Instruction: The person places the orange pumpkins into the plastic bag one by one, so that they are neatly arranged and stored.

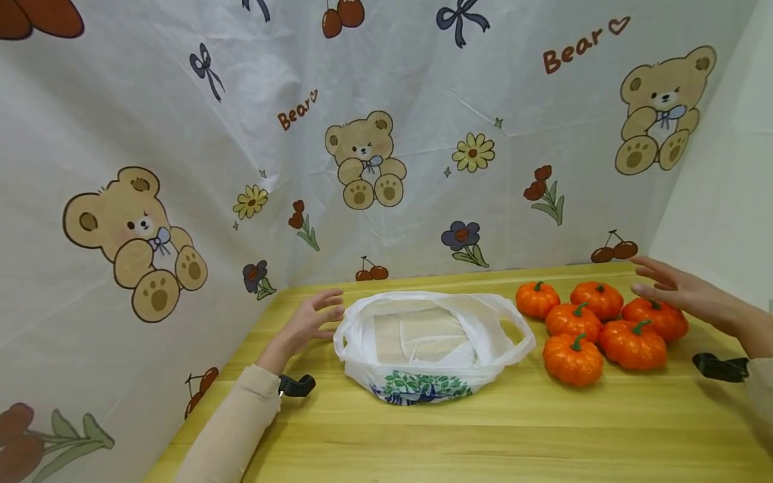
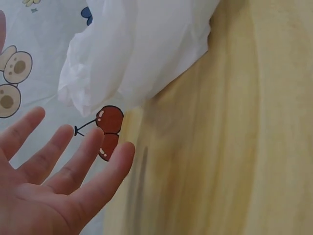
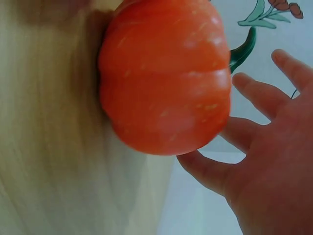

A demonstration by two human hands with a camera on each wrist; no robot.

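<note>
A white plastic bag with a green tree print stands on the table, its mouth spread wide and its inside showing. My left hand is just left of the bag, fingers apart, holding nothing; in the left wrist view the bag is beyond the spread fingers. Several small orange pumpkins with green stems are grouped right of the bag. Over the rightmost pumpkin hovers my right hand, fingers loosely extended. In the right wrist view that hand is beside a pumpkin; contact is unclear.
The yellow wood-grain table meets a cloth backdrop printed with bears and flowers. A white wall rises on the right. Black wrist mounts are on both sleeves.
</note>
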